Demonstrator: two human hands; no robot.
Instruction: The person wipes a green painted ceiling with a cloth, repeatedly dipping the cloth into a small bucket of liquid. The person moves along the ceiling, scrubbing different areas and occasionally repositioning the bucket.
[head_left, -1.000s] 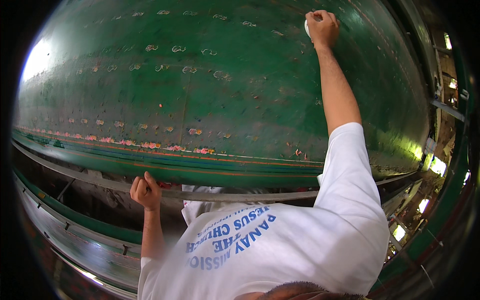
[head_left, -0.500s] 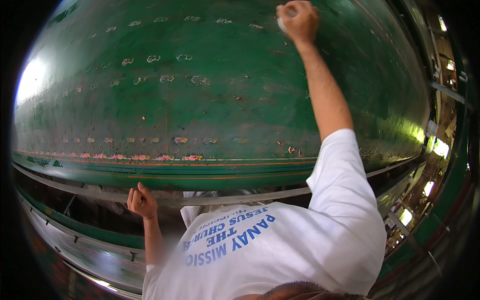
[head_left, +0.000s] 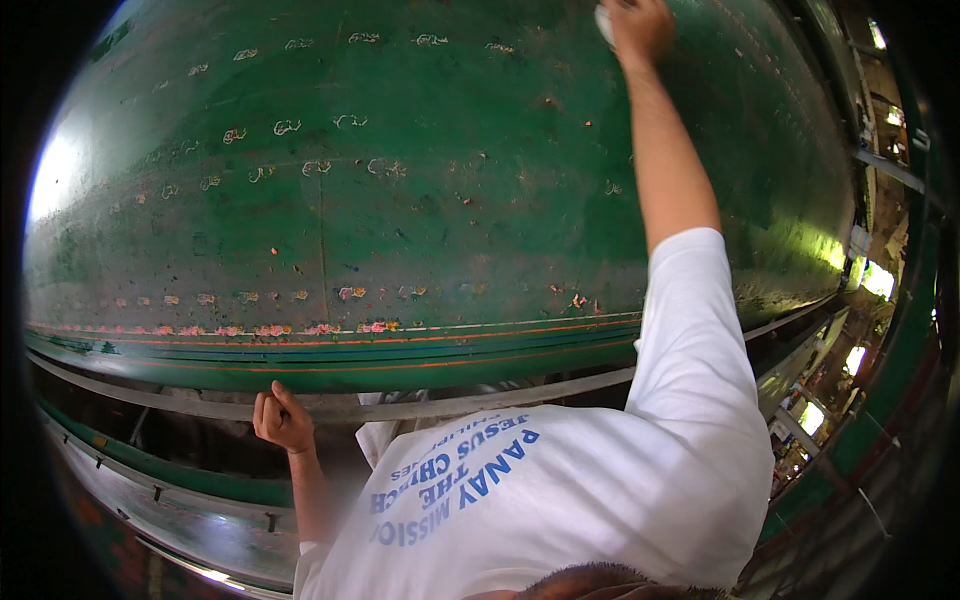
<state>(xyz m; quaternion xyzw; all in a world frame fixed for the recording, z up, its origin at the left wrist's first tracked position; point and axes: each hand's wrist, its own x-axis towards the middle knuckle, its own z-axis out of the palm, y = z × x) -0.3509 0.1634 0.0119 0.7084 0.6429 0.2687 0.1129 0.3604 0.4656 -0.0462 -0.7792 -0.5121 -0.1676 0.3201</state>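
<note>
The white object (head_left: 605, 25) is in your right hand (head_left: 642, 28), at the top edge of the view, over the far part of the green table (head_left: 480, 230). Your right arm reaches forward nearly straight, wrist bent a little to the left, fingers closed around the object. Your left hand (head_left: 285, 418) is well apart from it, fingers folded in and thumb raised, close to the grey rail (head_left: 500, 402) along the near side; you cannot tell whether it touches.

The object shows only as a smooth, pale, rounded edge left of your fingers. Your grip covers the rest, and the frame cuts off your fingertips, so its full shape and its contact with the table are hard to make out.

Farther out, pale outlines (head_left: 287, 127) run in rows across the table, and pink patches (head_left: 272, 331) line its near edge.
</note>
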